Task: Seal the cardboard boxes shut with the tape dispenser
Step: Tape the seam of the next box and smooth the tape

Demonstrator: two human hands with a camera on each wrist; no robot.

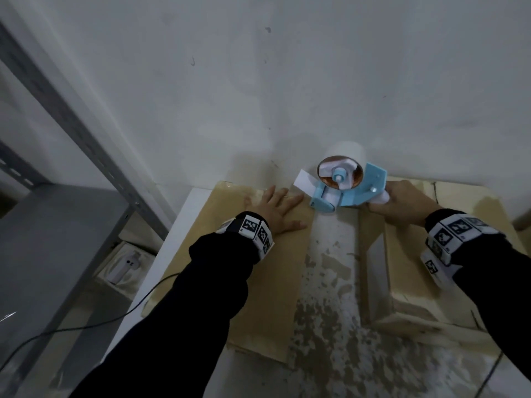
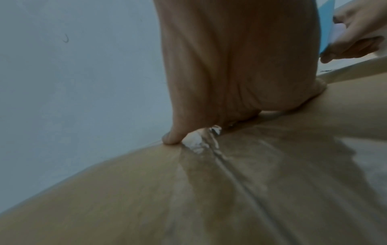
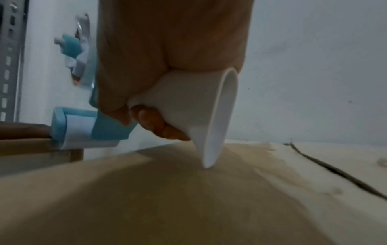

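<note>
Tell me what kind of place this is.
Probably a storeroom or packing corner: a grey slotted-metal shelving rack, cardboard boxes on a worn white table, a blue tape dispenser, bare scuffed wall.

The right hand (image 3: pixel 167 54) grips the white handle (image 3: pixel 201 102) of the blue tape dispenser (image 3: pixel 104 129). The handle's lower tip touches the cardboard box (image 3: pixel 188 207). The dispenser's front roller rests on another box (image 3: pixel 31 149) at left.

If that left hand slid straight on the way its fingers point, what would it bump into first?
Probably the blue tape dispenser. The left hand lies flat on the cardboard box, fingers aimed toward its roller end, though depth is unclear.
</note>
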